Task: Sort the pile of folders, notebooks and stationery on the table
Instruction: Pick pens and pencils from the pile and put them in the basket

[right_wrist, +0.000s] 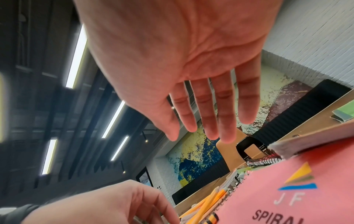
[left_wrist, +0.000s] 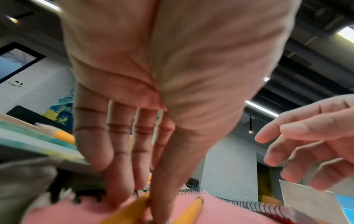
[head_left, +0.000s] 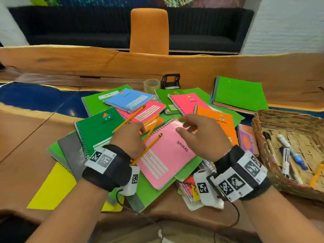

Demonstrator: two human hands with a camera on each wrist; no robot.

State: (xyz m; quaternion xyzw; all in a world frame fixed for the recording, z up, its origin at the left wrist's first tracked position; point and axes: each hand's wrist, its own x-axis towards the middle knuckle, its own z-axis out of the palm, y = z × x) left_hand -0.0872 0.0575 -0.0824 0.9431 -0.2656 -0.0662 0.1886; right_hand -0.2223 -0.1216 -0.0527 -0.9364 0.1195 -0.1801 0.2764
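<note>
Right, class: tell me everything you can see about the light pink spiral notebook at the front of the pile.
The light pink spiral notebook is closed, its glossy cover printed with "SPIRAL", a coloured logo and pale lines. Its wire binding runs along the far-left edge. It lies flat and askew on green folders. Yellow pencils lie across its left part, where the left hand pinches one. The right hand hovers open above it.

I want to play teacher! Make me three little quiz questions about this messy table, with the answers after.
1. True or false: the right hand is holding a notebook.
2. Which hand touches a yellow pencil on the light pink notebook?
3. Where do the markers lie: A) wicker basket, B) stacked folders, C) orange chair?

Key: 1 false, it hovers with fingers spread. 2 the left hand. 3 A.
</note>
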